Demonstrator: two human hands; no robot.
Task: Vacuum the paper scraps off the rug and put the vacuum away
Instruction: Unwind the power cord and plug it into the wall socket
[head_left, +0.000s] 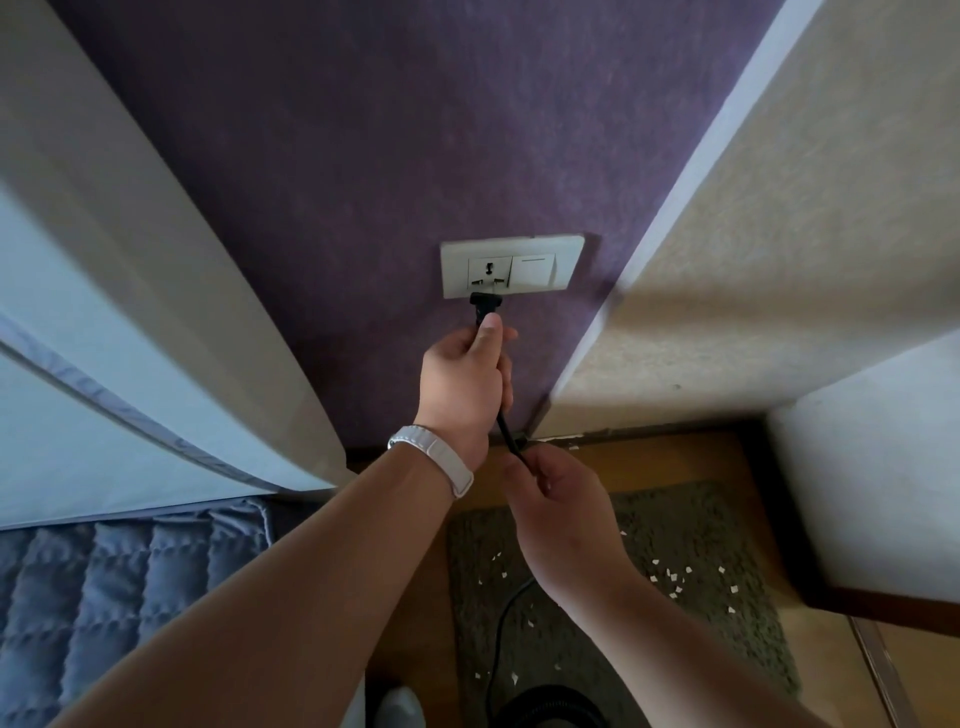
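My left hand (465, 384) grips the black plug (484, 305) of the vacuum's cord and holds it at the white wall socket (485, 271) on the purple wall, its prongs at the lower slots. My right hand (553, 512) pinches the black cord (506, 428) just below. The cord runs down over the grey-green rug (675, 551), which is strewn with several white paper scraps (672, 576). A black ribbed hose (550, 709) of the vacuum shows at the bottom edge; the vacuum's body is hidden.
A switch (537, 267) sits right of the socket on the same plate. A bed with a blue quilt (119, 597) fills the left. A beige wall corner (779, 249) and a white cabinet (883, 478) stand on the right. Wooden floor (815, 670) surrounds the rug.
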